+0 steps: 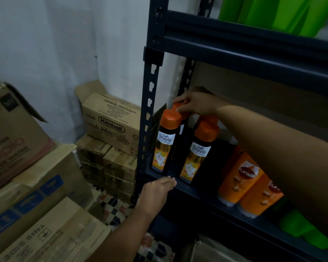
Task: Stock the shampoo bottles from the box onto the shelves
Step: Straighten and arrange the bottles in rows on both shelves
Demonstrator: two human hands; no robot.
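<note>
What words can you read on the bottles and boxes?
"Safi Shayla": left black bottle.
"Safi Shayla": right black bottle.
"Sunsilk": orange bottle; the next orange bottle shows only "Sun".
"Kimball": stacked box; its small print is blurred.
"THIS SIDE": front box.
Other box labels are too blurred.

dim, soft blur, shadowed shelves, warped edges

On the shelf [197,193] we find two Shayla bottles [164,142] at its left end by the post [147,114], one more behind, perhaps two. Sunsilk bottles [240,178] stand to their right at the front edge. Left of the rack, we see boxes [110,121] stacked against the wall.
</note>
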